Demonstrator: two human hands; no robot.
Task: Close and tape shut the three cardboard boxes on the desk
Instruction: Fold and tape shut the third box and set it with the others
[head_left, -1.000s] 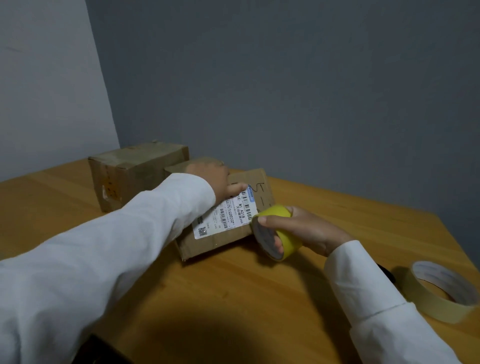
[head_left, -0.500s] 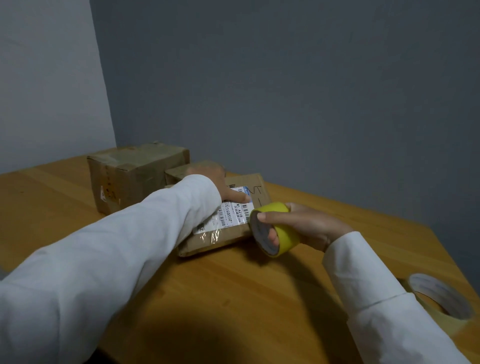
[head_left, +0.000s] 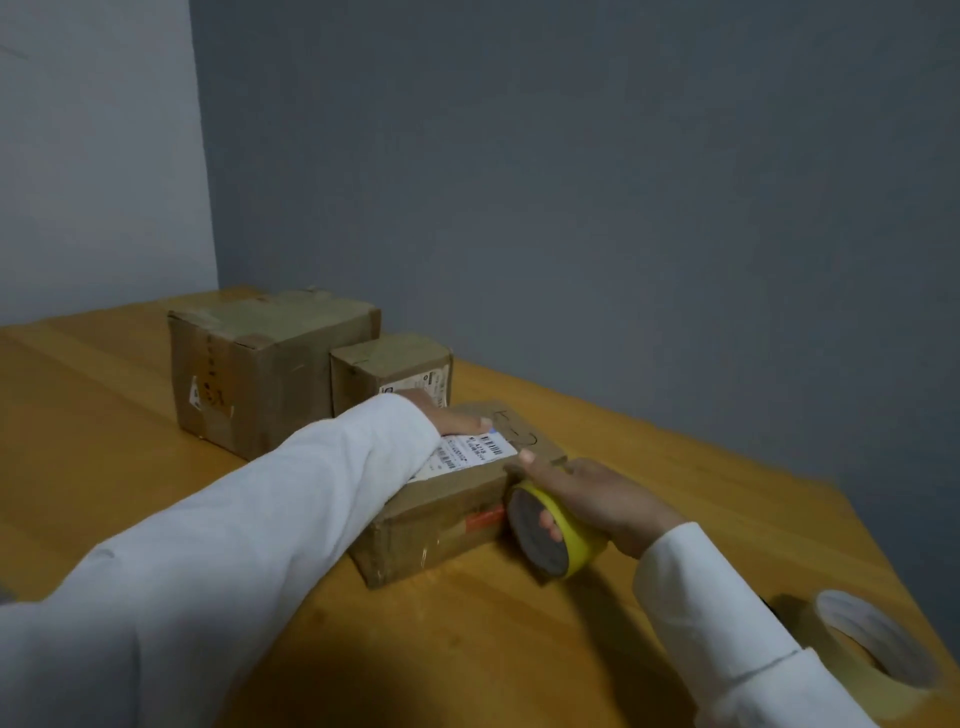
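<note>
The left hand (head_left: 457, 420) presses flat, fingers straight, on the labelled flat brown cardboard box (head_left: 441, 512) on the wooden tabletop (head_left: 519, 649). The right hand (head_left: 597, 499), fingers curled through the yellow tape roll (head_left: 553, 530), holds it against the box's end just below its fingertips. Likely risk: tape wrinkling or lifting if the box slides.
</note>
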